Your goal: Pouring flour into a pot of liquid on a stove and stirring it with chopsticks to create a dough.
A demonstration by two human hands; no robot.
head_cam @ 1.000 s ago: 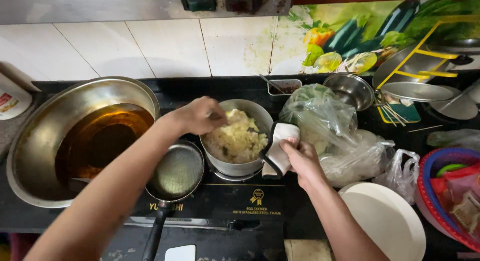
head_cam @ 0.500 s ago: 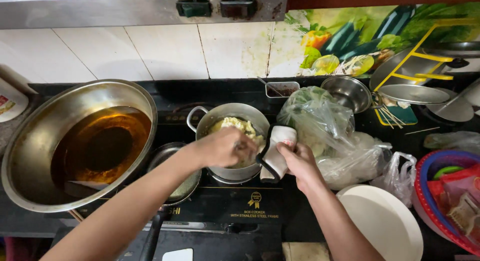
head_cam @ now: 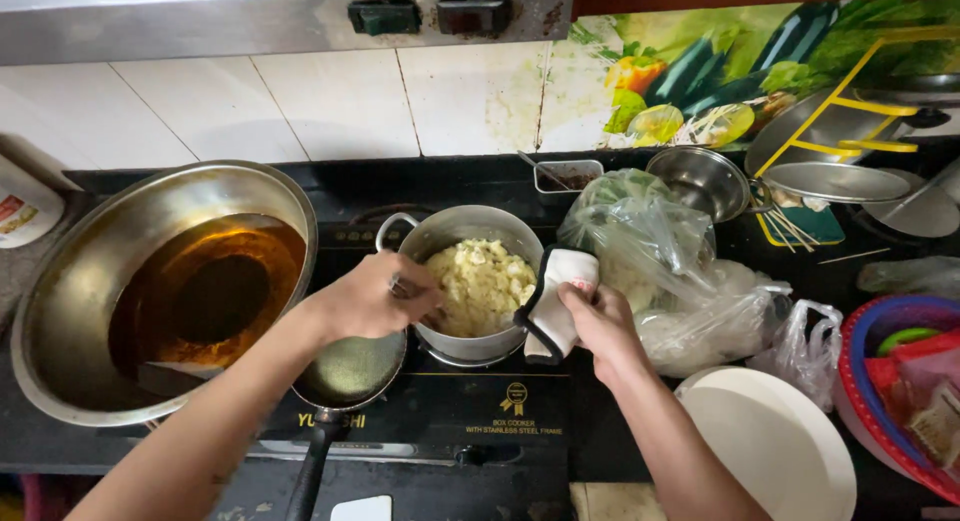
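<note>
At a crowded black cooktop (head_cam: pixel 480 421), a person steadies a steel pot (head_cam: pixel 470 281) of pale, lumpy mash: the right hand (head_cam: pixel 595 326) is closed around a white cloth with dark trim (head_cam: pixel 555 301) pressed to the pot's right rim, while the left hand (head_cam: pixel 370 299) is curled at the left rim; what its fingers pinch cannot be made out. The pot sits hemmed in. One wide metal wok (head_cam: pixel 160 291) of amber oil crowds its left, one small dark ladle-pan (head_cam: pixel 350 376) lies just below the left hand, and crinkled clear plastic bags (head_cam: pixel 670 271) press against the right. One round white plate (head_cam: pixel 770 441) fills the near right corner, beside a red and blue basket (head_cam: pixel 890 381). Free room remains only along the cooktop's front edge. Behind, one steel bowl (head_cam: pixel 705 181) and glazed white tiles (head_cam: pixel 300 101).
</note>
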